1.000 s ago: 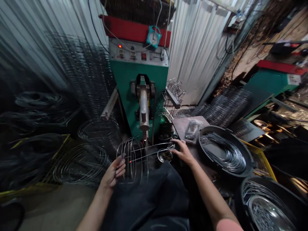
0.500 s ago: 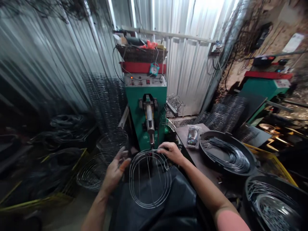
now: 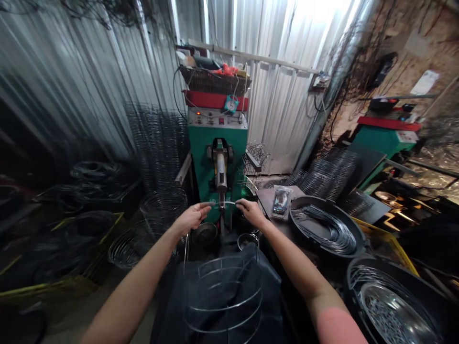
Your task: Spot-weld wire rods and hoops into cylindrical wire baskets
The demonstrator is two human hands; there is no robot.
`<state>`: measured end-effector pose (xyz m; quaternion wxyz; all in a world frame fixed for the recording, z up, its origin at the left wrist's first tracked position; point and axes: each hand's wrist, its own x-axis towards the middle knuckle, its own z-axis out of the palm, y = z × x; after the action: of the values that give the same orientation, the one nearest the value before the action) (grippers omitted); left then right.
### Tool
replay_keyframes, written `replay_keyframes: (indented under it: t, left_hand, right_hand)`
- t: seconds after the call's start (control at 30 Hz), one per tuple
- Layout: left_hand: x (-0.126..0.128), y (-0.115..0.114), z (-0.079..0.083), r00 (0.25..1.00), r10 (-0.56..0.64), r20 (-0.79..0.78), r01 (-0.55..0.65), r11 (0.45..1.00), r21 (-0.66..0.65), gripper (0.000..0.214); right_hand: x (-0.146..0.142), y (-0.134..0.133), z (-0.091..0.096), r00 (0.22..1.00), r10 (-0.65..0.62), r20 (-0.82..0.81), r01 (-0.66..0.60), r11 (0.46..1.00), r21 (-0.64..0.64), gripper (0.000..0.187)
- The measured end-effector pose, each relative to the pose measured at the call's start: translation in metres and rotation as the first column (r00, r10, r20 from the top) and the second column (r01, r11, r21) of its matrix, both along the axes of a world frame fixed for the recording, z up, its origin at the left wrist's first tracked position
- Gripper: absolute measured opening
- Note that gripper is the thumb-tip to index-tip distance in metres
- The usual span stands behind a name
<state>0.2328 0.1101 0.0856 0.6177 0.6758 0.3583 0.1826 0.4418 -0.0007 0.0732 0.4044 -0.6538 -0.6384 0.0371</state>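
Left hand (image 3: 191, 217), right hand (image 3: 251, 212) apart, clamped on bent wire rim (image 3: 222, 203) | ringed wire cage (image 3: 224, 301) hanging below

Daylight is pouring in high on your corrugated metal wall (image 3: 283, 62), washing highlights out near upper edge. Left side sinking into deep shadow, wire coils (image 3: 96, 172) going dark and soft. Round steel pan (image 3: 394, 310) throwing hard glare at lower right. Thin wire (image 3: 224, 203) glinting between your left hand (image 3: 191, 217) and right hand (image 3: 253, 212), both lit evenly and softly. Wide lens bending wall ribs, stretching your view toward frame edges.
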Motion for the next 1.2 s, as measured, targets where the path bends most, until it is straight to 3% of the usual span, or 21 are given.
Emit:
replay_keyframes:
  t: [0.13,0.27,0.37,0.47,0.6,0.73,0.93,1.2]
  left_hand:
    - [0.003,-0.004,-0.045,0.996,0.015,-0.092,-0.014,1.000,0.012,0.054]
    - [-0.001,-0.003,-0.064,0.992,0.055,-0.113,-0.038,0.988,0.148,0.050]
    - [-0.003,0.001,-0.067,0.993,0.080,-0.089,-0.047,0.946,0.321,0.044]
    - [-0.002,0.005,-0.067,0.994,0.078,-0.072,-0.036,0.886,0.463,0.038]
    - [0.001,0.009,-0.070,0.994,0.052,-0.092,0.009,0.825,0.565,0.039]
    - [0.005,0.016,-0.075,0.991,0.021,-0.134,0.067,0.784,0.617,0.038]
    - [0.008,0.029,-0.077,0.976,-0.026,-0.218,0.163,0.752,0.639,0.039]
    - [0.009,0.036,-0.074,0.944,-0.110,-0.313,0.296,0.704,0.646,0.040]
  right_hand:
    - [-0.004,0.004,-0.048,0.997,-0.056,0.057,0.064,0.984,-0.163,0.020]
    - [-0.007,0.006,-0.061,0.971,-0.057,0.231,0.102,0.977,-0.189,0.019]
    - [-0.006,0.008,-0.062,0.958,-0.064,0.281,0.119,0.976,-0.184,0.018]
    - [-0.004,0.010,-0.063,0.984,-0.049,0.170,0.079,0.981,-0.178,0.020]
    - [-0.001,0.013,-0.068,0.997,-0.025,-0.069,0.014,0.988,-0.152,0.021]
    - [0.002,0.017,-0.071,0.993,-0.022,-0.114,0.004,0.988,-0.153,0.023]
    - [0.003,0.027,-0.073,0.998,-0.040,-0.041,0.030,0.974,-0.225,0.022]
    - [-0.001,0.033,-0.080,0.949,-0.019,0.315,0.129,0.935,-0.331,0.029]
